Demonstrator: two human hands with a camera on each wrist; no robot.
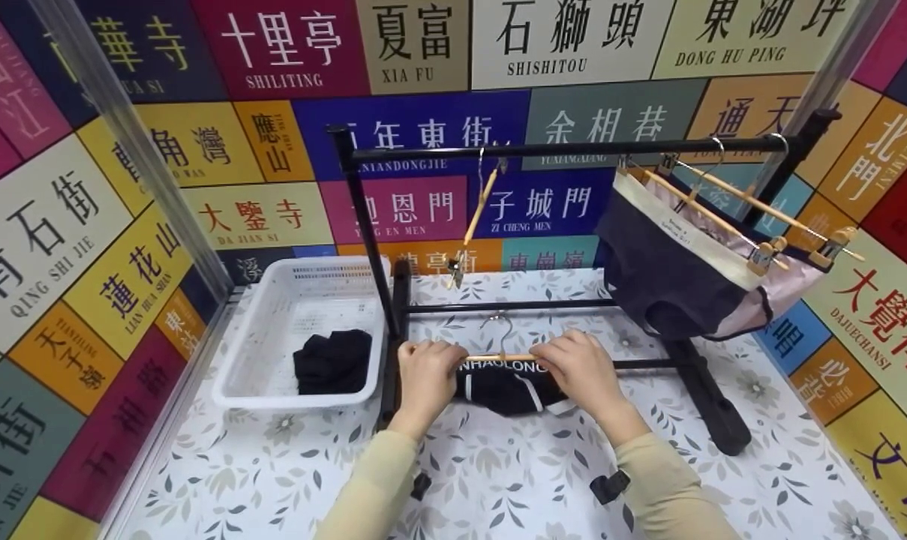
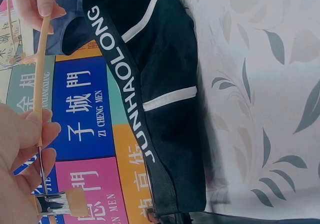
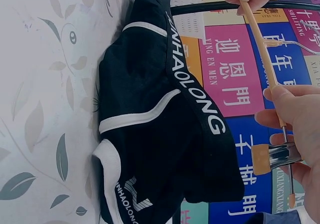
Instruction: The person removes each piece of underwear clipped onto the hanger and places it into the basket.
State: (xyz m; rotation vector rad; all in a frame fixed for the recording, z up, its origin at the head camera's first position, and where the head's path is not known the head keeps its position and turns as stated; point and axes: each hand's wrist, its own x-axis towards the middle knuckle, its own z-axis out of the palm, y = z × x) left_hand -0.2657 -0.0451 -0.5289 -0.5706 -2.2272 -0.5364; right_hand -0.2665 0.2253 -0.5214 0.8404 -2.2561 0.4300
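My left hand (image 1: 429, 381) and right hand (image 1: 582, 369) pinch a wooden clip hanger (image 1: 500, 358) near its two ends. Its metal hook points away from me. Black underpants (image 1: 502, 391) with white piping and a lettered waistband lie on the table just under the hanger. In the left wrist view, one clip (image 2: 75, 204) hangs beside my left fingers, apart from the waistband (image 2: 122, 74). The other clip (image 3: 261, 159) sits by my right fingers in the right wrist view, also apart from the cloth.
A black rack (image 1: 566, 148) stands behind my hands. From its bar hang an empty clip hanger (image 1: 477, 214) and, at right, hangers with dark underpants (image 1: 671, 255). At left, a white basket (image 1: 247, 345) contains black cloth (image 1: 334, 361). Patterned walls surround the table.
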